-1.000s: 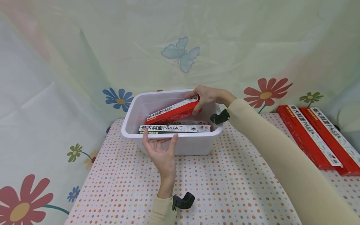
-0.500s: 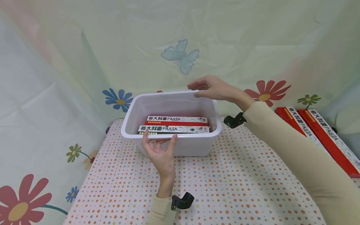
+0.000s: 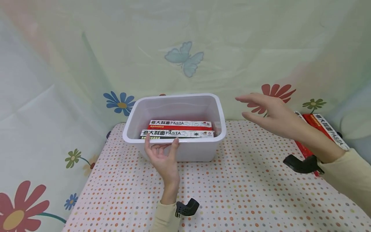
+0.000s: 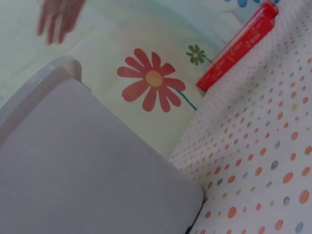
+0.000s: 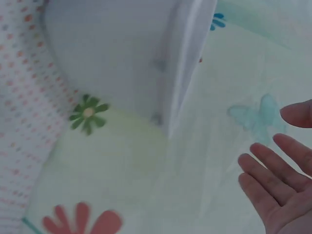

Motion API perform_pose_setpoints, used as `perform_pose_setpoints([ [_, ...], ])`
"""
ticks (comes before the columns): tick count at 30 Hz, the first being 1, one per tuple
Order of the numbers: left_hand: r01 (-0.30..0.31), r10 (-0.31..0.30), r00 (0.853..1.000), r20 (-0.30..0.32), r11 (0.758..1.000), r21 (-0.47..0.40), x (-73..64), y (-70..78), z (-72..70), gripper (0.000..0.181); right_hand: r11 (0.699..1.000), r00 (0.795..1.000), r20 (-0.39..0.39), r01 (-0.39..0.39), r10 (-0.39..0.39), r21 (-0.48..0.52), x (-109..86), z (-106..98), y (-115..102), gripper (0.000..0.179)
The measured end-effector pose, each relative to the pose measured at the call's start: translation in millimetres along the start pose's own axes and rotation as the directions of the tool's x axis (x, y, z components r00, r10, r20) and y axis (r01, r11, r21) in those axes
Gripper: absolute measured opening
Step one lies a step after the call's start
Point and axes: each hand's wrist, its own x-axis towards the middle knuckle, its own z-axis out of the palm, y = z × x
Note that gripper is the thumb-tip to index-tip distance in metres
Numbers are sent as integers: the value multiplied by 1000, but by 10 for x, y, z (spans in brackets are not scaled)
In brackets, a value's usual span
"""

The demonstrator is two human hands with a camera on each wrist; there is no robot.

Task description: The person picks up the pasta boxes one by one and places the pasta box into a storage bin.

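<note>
My left hand [image 3: 164, 162] grips the front rim of a white plastic bin [image 3: 200, 151], its thumb and a finger reaching up to the lip. Inside lie two pasta boxes: a red one [image 3: 182, 127] behind, and one with a dark label strip [image 3: 188, 133] in front; the front wall hides their lower parts. To the right of the bin my right hand [image 3: 269, 112] is in the air with straight fingers and thumb apart, holding nothing. In the right wrist view its palm and fingers [image 5: 268, 183] show at the right edge.
Red pasta boxes [image 3: 324, 129] lie at the table's right side, partly covered by my right forearm. The table has a dotted cloth [image 3: 232, 193]. Close behind the bin hangs a flowered backdrop curtain [image 3: 139, 48].
The red pasta box, tilted in my right hand a second ago, now lies in the bin. My right hand has let go, risen and moved right. My left hand stays on the rim.
</note>
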Motion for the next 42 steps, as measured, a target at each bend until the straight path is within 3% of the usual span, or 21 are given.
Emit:
perform_pose_setpoints([
  [3, -3, 3, 1000, 23, 1000, -16, 6, 11, -4, 97, 999, 996, -77, -51, 52, 12, -350, 1, 292, 55],
  [7, 1, 0, 999, 38, 1000, -27, 3, 20, 4, 96, 970, 963, -126, -229, 238, 87, -816, 40, 683, 56],
  [12, 10, -9, 1000, 22, 999, -53, -8, 17, 5, 95, 898, 879, -192, -410, 436, 160, -1284, 95, 1125, 58],
  [17, -4, 5, 1000, 8, 999, -52, -1, 16, -12, 94, 810, 769, -253, -555, 587, 191, -1633, 107, 1493, 62],
  [20, -6, 6, 1000, 8, 999, -54, -4, 17, -23, 94, 760, 714, -261, -620, 650, 196, -1809, 147, 1688, 64],
  [24, -4, 5, 1000, 22, 998, -61, -15, 19, -22, 93, 702, 660, -241, -676, 712, 224, -1998, 210, 1897, 68],
  [29, -7, 9, 999, 44, 999, -52, -23, 11, -11, 92, 618, 582, -207, -749, 786, 241, -2110, 226, 2011, 77],
  [32, -20, 22, 999, 44, 998, -51, -7, 9, -23, 91, 605, 573, -193, -757, 796, 246, -2098, 234, 1997, 80],
  [37, -35, 37, 999, 36, 998, -56, 21, 24, -40, 90, 619, 599, -157, -752, 786, 227, -2035, 206, 1973, 82],
  [42, -24, 26, 999, 43, 998, -56, -7, 11, -19, 91, 598, 581, -143, -776, 801, 199, -2089, 154, 1955, 83],
])
